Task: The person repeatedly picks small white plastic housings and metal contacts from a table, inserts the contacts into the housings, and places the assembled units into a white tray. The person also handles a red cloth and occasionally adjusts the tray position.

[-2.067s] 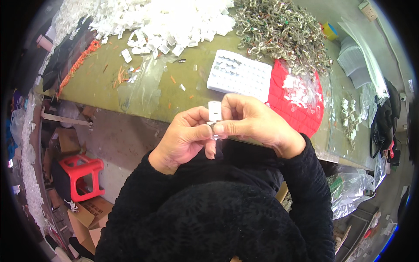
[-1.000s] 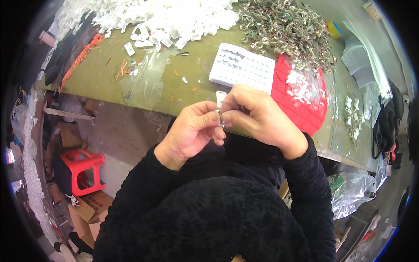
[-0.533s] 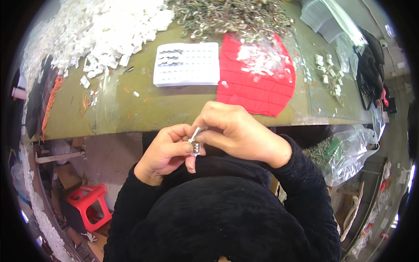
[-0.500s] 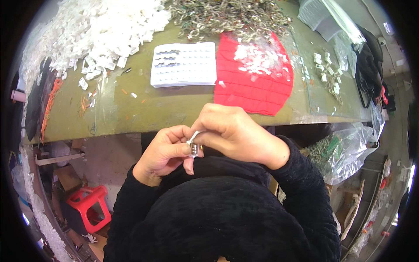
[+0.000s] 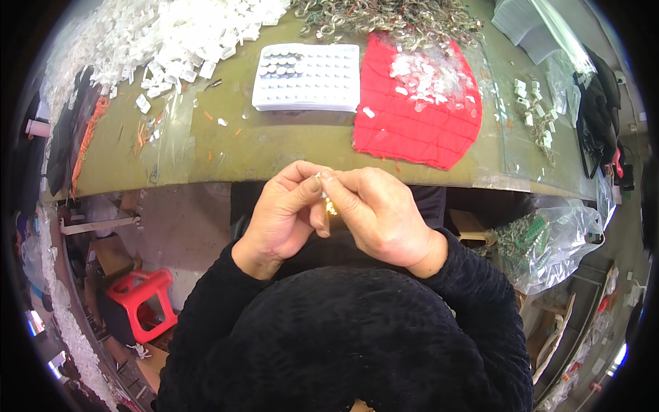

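Just in front of my body, below the table's near edge, both hands meet at the fingertips. My left hand is closed, its thumb and fingers pinching a small white piece from the left. My right hand is closed on the same piece, thumb and forefinger pressed against it. Beneath the fingertips shows a small bright yellow, glowing bundle, which looks like a little coil of wire lights. Most of the white piece is covered by my fingers.
On the olive table lie a heap of white plastic cases, a white tray with round silver cells, a red cloth bearing clear-white bits, and a tangled wire heap. A clear bag hangs right; a red stool stands lower left.
My right hand has swung down from above the piece to its right side. The bundle, silvery before, now shows bright yellow. The table has shifted up and right in view.
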Tool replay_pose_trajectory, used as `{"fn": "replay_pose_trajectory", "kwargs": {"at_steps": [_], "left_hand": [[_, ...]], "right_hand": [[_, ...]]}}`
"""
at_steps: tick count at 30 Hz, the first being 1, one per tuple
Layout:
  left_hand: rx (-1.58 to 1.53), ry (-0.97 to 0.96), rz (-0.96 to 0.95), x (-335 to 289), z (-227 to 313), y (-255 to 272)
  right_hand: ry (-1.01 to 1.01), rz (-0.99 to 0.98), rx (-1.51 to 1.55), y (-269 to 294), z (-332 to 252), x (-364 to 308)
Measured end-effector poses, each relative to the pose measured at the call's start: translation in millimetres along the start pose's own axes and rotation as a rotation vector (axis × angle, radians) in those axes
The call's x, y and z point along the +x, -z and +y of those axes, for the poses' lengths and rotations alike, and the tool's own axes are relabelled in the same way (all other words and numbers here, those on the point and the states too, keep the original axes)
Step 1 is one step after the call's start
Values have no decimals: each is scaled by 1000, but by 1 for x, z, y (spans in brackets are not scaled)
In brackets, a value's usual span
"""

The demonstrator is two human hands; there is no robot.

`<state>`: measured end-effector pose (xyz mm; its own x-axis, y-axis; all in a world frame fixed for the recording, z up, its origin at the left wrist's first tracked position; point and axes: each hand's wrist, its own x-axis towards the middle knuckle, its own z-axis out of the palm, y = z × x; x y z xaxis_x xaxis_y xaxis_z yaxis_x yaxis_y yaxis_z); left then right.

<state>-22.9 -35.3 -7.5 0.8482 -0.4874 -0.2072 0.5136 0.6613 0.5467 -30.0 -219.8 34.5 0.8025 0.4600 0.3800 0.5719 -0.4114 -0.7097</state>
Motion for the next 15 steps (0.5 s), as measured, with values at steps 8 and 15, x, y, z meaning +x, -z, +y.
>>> {"fn": "replay_pose_trajectory", "kwargs": {"at_steps": [8, 15], "left_hand": [[568, -123, 121, -9, 10, -20], [574, -140, 194, -14, 1, -23]], "right_hand": [[150, 128, -198, -2, 7, 6], [124, 107, -218, -12, 3, -2]]}}
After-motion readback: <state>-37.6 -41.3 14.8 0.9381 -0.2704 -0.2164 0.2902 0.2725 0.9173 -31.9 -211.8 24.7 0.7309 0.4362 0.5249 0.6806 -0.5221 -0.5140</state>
